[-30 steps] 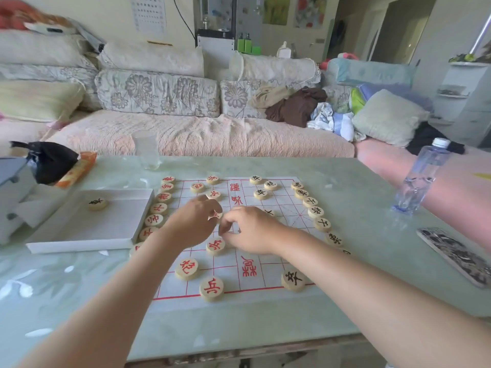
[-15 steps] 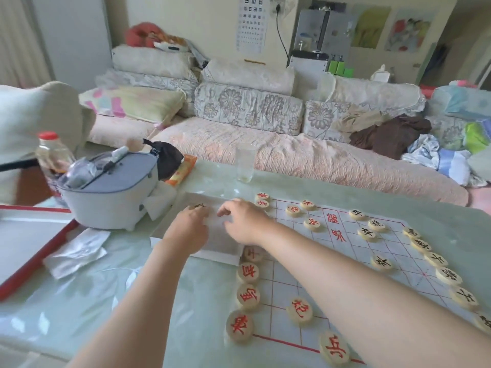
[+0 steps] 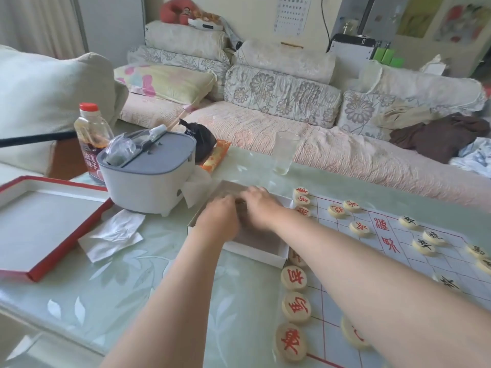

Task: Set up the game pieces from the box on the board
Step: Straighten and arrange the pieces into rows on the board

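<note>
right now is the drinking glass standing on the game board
No, the glass stands on the table beyond the white box, off the board.

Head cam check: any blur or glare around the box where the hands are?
Head view: left hand and right hand are motion-blurred over the white box, fingers unreadable; the nearby red pieces are sharp; soft daylight sheen on the table, no harsh glare.

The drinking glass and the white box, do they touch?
Apart. The head view shows bare tabletop between the glass and the far rim of the box.
</note>
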